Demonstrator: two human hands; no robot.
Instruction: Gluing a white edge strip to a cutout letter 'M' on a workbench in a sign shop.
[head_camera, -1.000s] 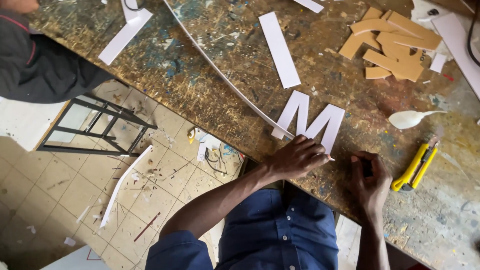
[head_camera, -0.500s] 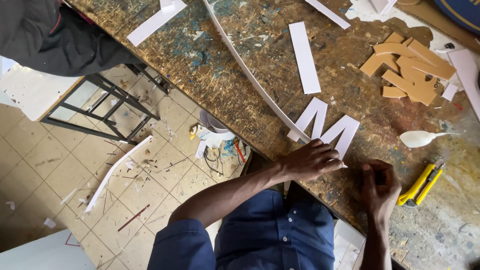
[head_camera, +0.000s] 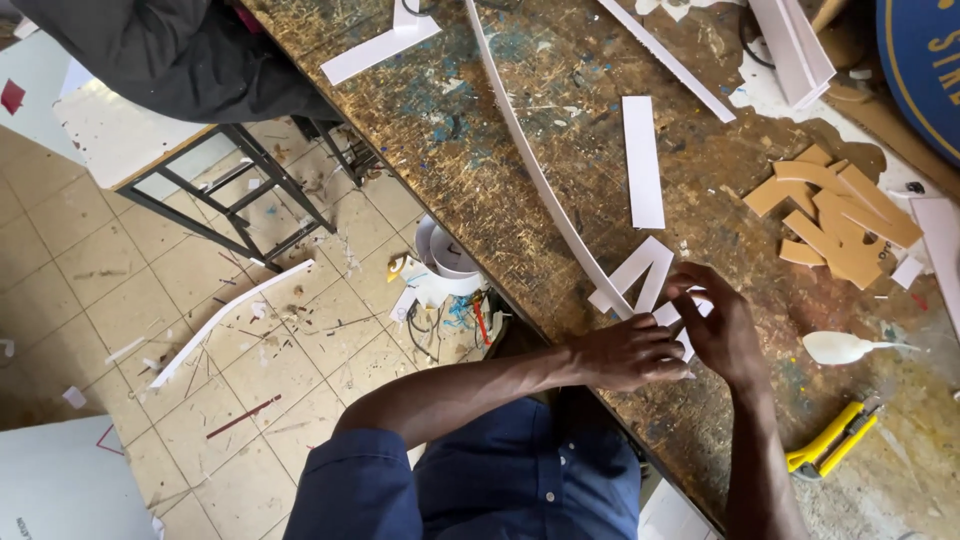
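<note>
A white cut-out letter with slanted legs (head_camera: 640, 270) lies on the paint-stained wooden workbench (head_camera: 500, 110) near its front edge. My left hand (head_camera: 630, 352) comes in from the left in a blue sleeve and presses down on the letter's near part. My right hand (head_camera: 722, 330) meets it from the right, fingers curled over the letter's right side and pinching its edge. Both hands hide much of the letter. A long thin curved white strip (head_camera: 530, 170) runs along the bench to the letter's left leg.
A white rectangular strip (head_camera: 642, 160) and tan card offcuts (head_camera: 840, 215) lie beyond the letter. A yellow utility knife (head_camera: 830, 440) and a white spoon-shaped piece (head_camera: 845, 347) sit to the right. Another person in dark clothes (head_camera: 180, 50) is at upper left above a metal frame (head_camera: 240, 190). Scraps litter the tiled floor.
My right hand has left its spot by the bench's edge and moved up onto the letter beside my left hand. The camera has shifted, so the bench sits further right.
</note>
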